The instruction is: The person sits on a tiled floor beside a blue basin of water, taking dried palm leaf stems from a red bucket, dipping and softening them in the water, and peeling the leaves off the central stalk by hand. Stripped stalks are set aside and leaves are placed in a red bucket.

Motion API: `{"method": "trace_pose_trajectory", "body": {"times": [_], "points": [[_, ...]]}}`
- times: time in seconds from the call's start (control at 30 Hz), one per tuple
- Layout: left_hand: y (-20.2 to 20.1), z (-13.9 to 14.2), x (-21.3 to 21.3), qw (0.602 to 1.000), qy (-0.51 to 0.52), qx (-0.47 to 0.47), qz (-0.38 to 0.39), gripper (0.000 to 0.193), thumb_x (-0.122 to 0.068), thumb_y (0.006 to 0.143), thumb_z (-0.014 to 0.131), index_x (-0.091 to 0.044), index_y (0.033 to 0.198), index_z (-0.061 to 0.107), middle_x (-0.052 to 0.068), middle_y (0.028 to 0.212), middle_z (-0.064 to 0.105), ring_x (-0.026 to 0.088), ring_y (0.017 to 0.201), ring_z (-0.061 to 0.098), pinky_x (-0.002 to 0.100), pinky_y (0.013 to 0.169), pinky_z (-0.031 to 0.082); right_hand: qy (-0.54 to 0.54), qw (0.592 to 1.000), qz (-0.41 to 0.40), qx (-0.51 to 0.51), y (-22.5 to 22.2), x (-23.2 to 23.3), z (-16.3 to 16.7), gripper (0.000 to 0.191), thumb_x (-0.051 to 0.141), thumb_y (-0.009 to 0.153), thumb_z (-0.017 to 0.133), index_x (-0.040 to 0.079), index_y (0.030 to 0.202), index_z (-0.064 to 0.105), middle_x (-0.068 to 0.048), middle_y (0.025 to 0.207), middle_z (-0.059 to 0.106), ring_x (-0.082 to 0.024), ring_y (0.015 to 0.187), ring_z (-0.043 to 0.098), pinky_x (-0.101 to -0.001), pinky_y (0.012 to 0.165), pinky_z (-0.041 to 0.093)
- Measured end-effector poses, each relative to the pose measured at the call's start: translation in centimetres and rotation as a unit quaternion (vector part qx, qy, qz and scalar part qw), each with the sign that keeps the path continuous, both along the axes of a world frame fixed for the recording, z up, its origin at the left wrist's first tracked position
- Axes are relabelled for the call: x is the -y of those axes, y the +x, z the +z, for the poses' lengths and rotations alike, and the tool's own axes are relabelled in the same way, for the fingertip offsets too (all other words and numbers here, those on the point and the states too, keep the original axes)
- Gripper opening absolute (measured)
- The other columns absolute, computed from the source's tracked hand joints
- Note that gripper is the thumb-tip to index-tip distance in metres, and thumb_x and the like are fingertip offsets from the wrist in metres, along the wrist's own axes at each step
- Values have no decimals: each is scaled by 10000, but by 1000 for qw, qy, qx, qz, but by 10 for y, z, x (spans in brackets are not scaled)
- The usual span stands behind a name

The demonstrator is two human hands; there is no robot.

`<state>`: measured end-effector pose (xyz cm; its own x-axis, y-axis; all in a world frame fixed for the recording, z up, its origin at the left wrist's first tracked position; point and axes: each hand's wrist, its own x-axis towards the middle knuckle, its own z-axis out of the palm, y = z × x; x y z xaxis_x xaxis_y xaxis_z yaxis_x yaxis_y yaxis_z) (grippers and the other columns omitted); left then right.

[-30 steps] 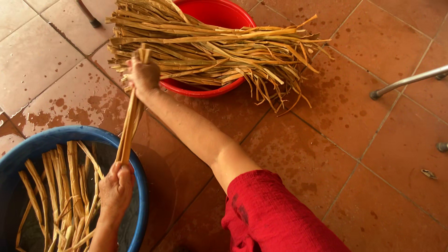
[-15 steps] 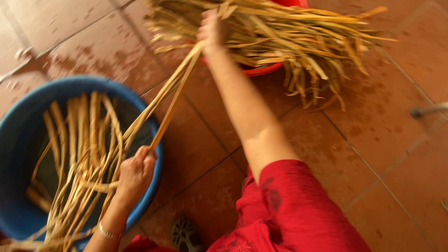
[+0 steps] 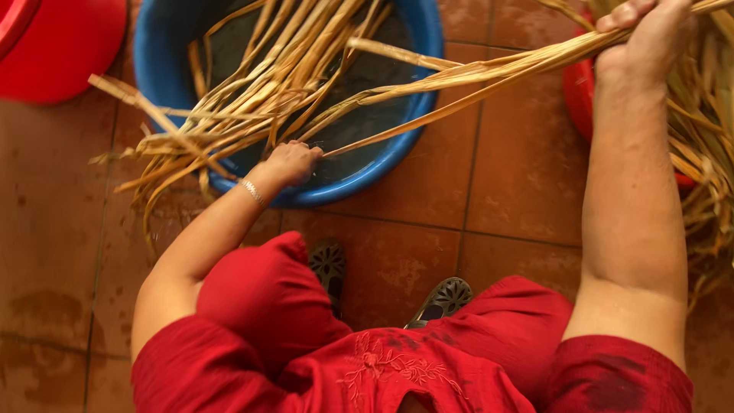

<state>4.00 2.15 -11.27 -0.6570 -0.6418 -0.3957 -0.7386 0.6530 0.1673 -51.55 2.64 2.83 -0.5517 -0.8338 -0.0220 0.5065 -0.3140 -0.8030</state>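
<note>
Nearest, the person in the red garment point(image 3: 428, 367) is crouching over the tiled floor point(image 3: 428, 229), dark patterned shoes point(image 3: 447, 294) peeking out below the hem. The left hand point(image 3: 294, 162), a thin bracelet point(image 3: 251, 191) on its wrist, is closing round the near end of a long dried reed strip point(image 3: 474, 76), just at the rim of the blue tub point(image 3: 367, 172). The right hand point(image 3: 650, 38) is gripping the same strip well apart, fingers curled tight over it, so the strip is running taut and slanted between the two hands above the tub. Judging by the look: light, fibrous, stiff along its length yet bendable, likely damp and a little slick from soaking; the edges may split or fray, so holding near each end with a full-fist grip seems soundest. Inside the tub more reed strips point(image 3: 275, 84) are fanning out over the left rim. Farther off, a heap of reeds point(image 3: 707, 153) is lying over a red basin point(image 3: 579, 95) at right, and another red basin point(image 3: 69, 46) is sitting at top left.
</note>
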Motion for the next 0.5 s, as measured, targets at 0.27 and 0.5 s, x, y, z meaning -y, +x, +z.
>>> {"method": "trace_pose_trajectory", "body": {"times": [0.27,0.5], "points": [[-24,46,54,932,167,-277,161,219,-117,914,539,-87,923,756,158,899,772,334,888,761,426,841,593,104,946,202,-232,140,-8,29,173,211,1165,544,111,1076,653,-38,862,704,-184,805,756,-405,758,683],[-65,39,88,926,-175,-318,109,76,-98,945,658,-44,905,694,203,934,719,415,954,693,503,879,556,124,946,113,-277,52,-25,81,212,169,1139,574,101,953,650,6,727,569,-139,651,598,-358,681,593]]}}
